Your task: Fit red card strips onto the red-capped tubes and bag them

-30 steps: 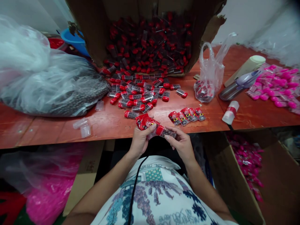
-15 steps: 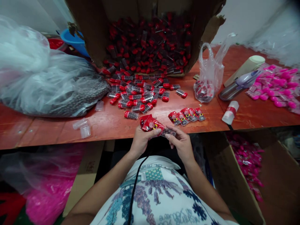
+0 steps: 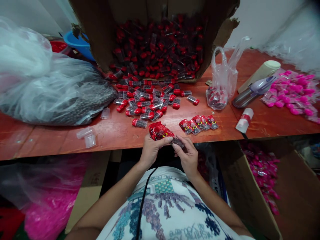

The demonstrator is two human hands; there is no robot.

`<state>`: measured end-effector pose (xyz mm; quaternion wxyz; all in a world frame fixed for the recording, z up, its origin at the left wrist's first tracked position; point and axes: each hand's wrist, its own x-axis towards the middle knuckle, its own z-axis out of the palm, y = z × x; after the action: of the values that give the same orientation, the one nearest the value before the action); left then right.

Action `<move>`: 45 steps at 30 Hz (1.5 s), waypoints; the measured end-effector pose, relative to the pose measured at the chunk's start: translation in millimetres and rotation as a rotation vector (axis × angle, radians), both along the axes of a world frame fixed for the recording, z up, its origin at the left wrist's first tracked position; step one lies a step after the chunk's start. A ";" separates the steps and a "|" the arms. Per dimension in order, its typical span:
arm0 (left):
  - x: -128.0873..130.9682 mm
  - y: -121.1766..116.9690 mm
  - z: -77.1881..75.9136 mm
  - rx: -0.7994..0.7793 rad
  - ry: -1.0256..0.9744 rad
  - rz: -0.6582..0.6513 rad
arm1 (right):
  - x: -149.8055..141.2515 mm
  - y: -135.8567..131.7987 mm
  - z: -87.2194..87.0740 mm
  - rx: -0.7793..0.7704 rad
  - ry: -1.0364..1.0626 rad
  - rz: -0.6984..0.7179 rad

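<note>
My left hand point(image 3: 151, 150) is closed round several red printed plastic packets point(image 3: 160, 131), its thumb pressing on top. From the right end of the front packet shows a clear tube of dark pellets point(image 3: 178, 142), its cap out of sight under the red print. My right hand point(image 3: 188, 156) pinches that tube's outer end between thumb and fingers. Just beyond my hands lies a pile of red-capped tubes of pellets point(image 3: 150, 100). To the right of them, a row of filled red packets point(image 3: 198, 124) lies overlapping on the table point(image 3: 120, 138).
A cardboard box point(image 3: 97, 40) full of red-capped tubes stands on its side behind the pile. At left sits a large plastic bag of dark pellets point(image 3: 62, 93), with empty clear tubes point(image 3: 90, 140) nearby. A carrier bag point(image 3: 220, 83), bottle point(image 3: 252, 91) and pink packets point(image 3: 292, 93) are right.
The tube's red cap, visible a second ago, has gone under the packet's print. My right hand has shifted left, closer to my left hand, and less of the tube shows.
</note>
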<state>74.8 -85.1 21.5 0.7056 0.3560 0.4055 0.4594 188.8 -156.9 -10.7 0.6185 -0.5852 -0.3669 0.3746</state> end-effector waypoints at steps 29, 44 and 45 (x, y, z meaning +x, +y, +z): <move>-11.1 2.6 -1.9 -0.019 -0.057 -0.088 | -8.8 -1.1 -3.8 -0.012 -0.035 0.084; -8.7 2.0 -4.7 0.028 -0.037 0.040 | -13.7 -0.8 -4.3 0.037 -0.172 0.158; -8.5 1.9 -4.5 0.036 -0.023 0.037 | -14.6 -1.2 -4.5 0.032 -0.165 0.152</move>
<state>66.2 -83.2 17.0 0.6949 0.3557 0.3957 0.4837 174.2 -158.0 -15.2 0.5652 -0.5748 -0.4658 0.3650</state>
